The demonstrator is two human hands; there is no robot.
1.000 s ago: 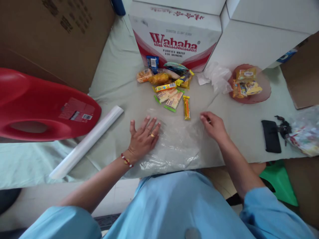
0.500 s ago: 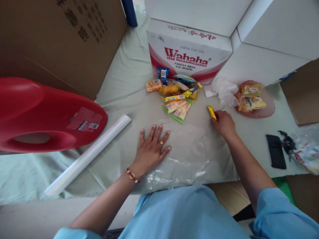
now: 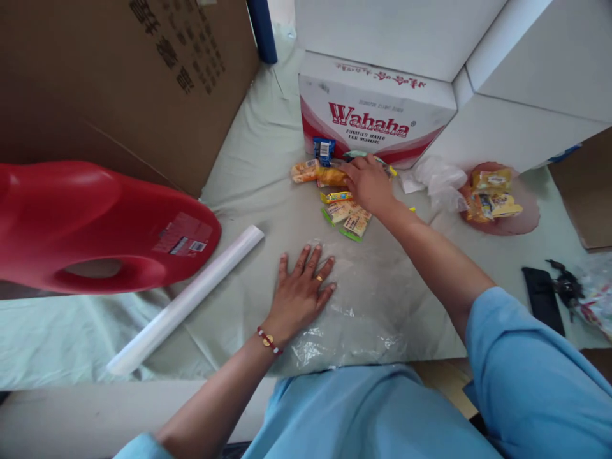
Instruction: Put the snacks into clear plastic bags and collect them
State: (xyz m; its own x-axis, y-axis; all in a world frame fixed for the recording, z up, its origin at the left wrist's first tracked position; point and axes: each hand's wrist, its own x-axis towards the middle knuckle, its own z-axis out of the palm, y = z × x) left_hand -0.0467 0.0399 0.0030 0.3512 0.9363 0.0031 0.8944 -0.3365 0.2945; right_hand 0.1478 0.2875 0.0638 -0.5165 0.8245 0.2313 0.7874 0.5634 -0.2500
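Red jug point(image 3: 109, 210): took up middle left of frame.
Plastic sheet point(image 3: 373, 296): lay flat at lower centre.
Snacks point(image 3: 340, 211): lay heaped at upper centre.
Left hand point(image 3: 301, 290): rested flat on the sheet's left part, fingers spread.
Right hand point(image 3: 370, 185): bent over the snacks, well apart from the left hand; could not tell whether gripping.

The plastic sheet point(image 3: 361, 309) looks glossy, the tablecloth point(image 3: 268, 140) matt.
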